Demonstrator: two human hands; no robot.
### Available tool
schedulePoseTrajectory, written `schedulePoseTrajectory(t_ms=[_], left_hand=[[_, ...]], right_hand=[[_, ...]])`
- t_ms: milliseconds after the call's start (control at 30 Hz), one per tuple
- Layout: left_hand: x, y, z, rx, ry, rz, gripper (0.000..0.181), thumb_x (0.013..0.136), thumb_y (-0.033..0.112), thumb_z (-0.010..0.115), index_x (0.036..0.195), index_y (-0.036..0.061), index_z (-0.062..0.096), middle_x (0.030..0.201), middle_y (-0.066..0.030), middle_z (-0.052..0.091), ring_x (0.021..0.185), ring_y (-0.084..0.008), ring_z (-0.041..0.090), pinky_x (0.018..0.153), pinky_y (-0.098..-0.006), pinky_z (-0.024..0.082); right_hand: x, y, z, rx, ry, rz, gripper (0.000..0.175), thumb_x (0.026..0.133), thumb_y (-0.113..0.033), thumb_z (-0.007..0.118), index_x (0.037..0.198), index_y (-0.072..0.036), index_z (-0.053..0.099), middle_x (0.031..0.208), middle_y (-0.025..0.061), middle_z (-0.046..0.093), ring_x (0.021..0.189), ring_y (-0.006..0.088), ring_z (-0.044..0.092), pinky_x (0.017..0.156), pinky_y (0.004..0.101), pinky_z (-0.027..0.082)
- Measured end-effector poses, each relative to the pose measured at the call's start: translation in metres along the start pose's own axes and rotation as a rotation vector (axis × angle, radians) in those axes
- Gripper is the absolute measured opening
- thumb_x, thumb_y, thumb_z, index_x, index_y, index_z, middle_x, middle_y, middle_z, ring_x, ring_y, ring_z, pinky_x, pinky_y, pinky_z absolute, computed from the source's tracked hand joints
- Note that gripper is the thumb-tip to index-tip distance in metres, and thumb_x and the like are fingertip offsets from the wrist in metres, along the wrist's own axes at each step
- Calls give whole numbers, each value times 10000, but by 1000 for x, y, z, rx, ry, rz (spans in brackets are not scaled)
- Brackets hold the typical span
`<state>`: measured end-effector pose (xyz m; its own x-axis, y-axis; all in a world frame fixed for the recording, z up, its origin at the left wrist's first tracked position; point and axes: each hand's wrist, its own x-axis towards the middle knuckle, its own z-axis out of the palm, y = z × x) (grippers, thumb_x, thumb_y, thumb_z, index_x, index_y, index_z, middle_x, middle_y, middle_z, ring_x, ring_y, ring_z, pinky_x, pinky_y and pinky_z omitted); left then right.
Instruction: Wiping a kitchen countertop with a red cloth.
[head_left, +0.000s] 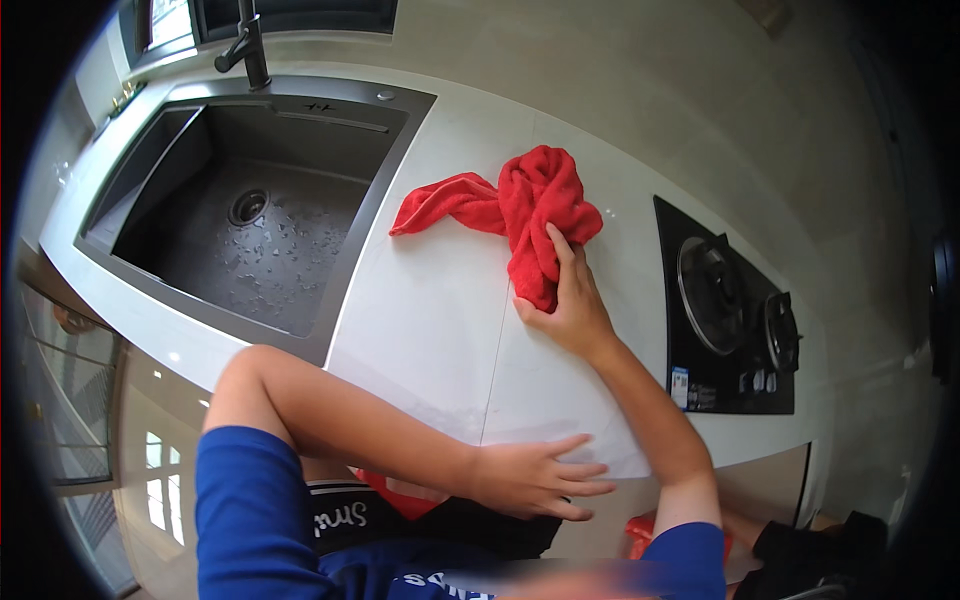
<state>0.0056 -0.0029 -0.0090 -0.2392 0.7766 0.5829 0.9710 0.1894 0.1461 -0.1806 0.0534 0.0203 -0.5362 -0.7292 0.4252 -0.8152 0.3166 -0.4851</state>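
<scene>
A crumpled red cloth towel (544, 195) lies on the white countertop (420, 315), with one twisted end stretched out to the left. My right hand (574, 304) grips the towel's near right side, thumb on the near end and fingers along the edge. Low in front of my body, at the counter's front edge, my left hand (544, 480) is spread with fingers apart and nothing in it. The left forearm crosses from the left, and some of the counter's front edge is hidden behind it.
Left of the towel is a dark sink (292, 247) with water drops around its drain (248, 207). A black faucet (253, 52) rises behind it. To the right, a black gas hob (682, 300) carries burner grates (716, 296). Red material (640, 534) shows below the counter.
</scene>
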Motion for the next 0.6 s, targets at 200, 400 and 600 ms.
schedulePoseTrajectory(t_ms=[200,400,600], left_hand=[[-25,-5,-22,-18,-223,-286,565,945,315,457,1453,74,407,1569,-121,340,1474,-262,267,1190,-524,174],[-21,-7,-25,-43,-267,-276,581,945,302,452,1472,66,393,1569,-120,340,1476,-269,261,1200,-518,160],[-19,-12,-28,-61,-232,-278,578,941,283,441,1465,43,399,1559,-128,358,1466,-274,286,1194,-523,183]], right_hand=[[3,12,1,-89,9,18,762,763,-102,750,1435,-158,395,1257,266,528,1140,448,548,932,471,475],[6,20,-29,-224,-68,128,546,784,-57,705,1294,-94,514,1137,193,630,1003,342,648,843,382,519],[27,83,-90,735,682,382,375,928,-89,494,1299,-36,491,1234,109,603,1099,237,613,931,363,497]])
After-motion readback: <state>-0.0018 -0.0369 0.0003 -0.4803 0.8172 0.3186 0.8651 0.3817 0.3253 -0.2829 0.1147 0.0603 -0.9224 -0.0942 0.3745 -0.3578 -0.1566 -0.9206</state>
